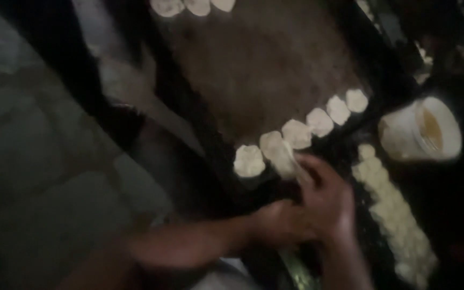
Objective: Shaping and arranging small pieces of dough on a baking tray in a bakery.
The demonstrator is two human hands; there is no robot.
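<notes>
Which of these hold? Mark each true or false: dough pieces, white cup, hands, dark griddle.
1. A row of pale dough pieces lies along the near edge of the dark griddle. True.
2. The white cup is empty. False: it holds a yellowish liquid.
3. The right hand reaches the dough piece in the row. True.
4. The left hand rests on the cup. False: it is beside the right hand, far from the cup.

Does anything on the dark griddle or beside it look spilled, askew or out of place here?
Nothing clearly stands out. Pale dough rounds sit in an even row along the dark griddle, the white tub beside it stands upright, and the right hand touches one round. The frame is blurred.
</notes>
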